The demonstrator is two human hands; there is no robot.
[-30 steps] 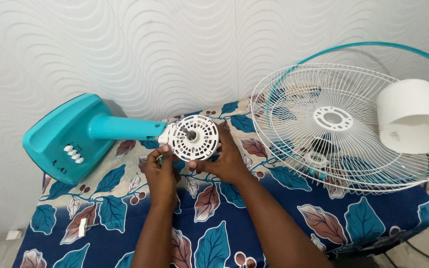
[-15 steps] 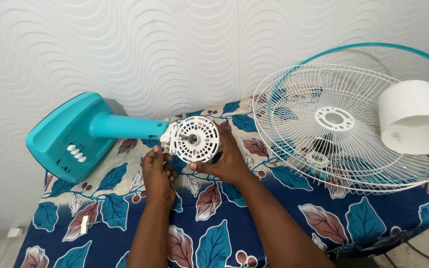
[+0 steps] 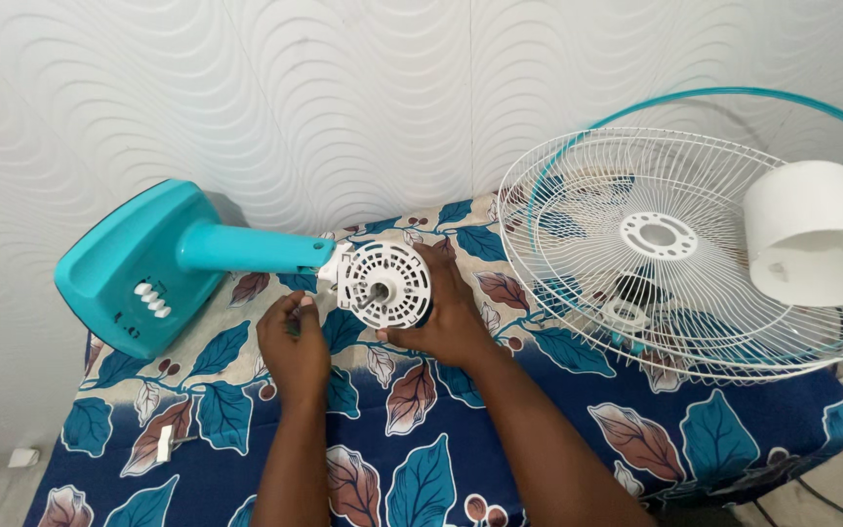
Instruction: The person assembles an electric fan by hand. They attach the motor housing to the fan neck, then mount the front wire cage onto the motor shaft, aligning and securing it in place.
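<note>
While the fan lies on its side across the desk, notes as follows.

Right hand (image 3: 451,317): mine, clamped around the lower right side of the white motor housing (image 3: 384,284), thumb under its front face, fingers wrapped behind.

Left hand (image 3: 295,342): mine, just left of the housing and not touching it; fingers curled together, seemingly pinching something small and dark that I cannot make out.

Motor housing: round, white, vented face turned toward me, short metal shaft (image 3: 380,289) sticking out of its centre. Sits at the end of the teal neck (image 3: 251,249), held just above the cloth.

Fan base (image 3: 134,268): teal, tipped up on edge at the left, near the wall, a row of white push buttons (image 3: 149,298) on its face.

Desk cover (image 3: 421,459): dark blue cloth with teal and brown leaf print.

Wire guards (image 3: 675,244): white grille with a teal rim behind it, stacked at the right, well apart from my hands.

White plastic cover (image 3: 812,234): curved piece, resting on the grille at far right.

Small white piece (image 3: 163,444): on the cloth at lower left, near the edge.
</note>
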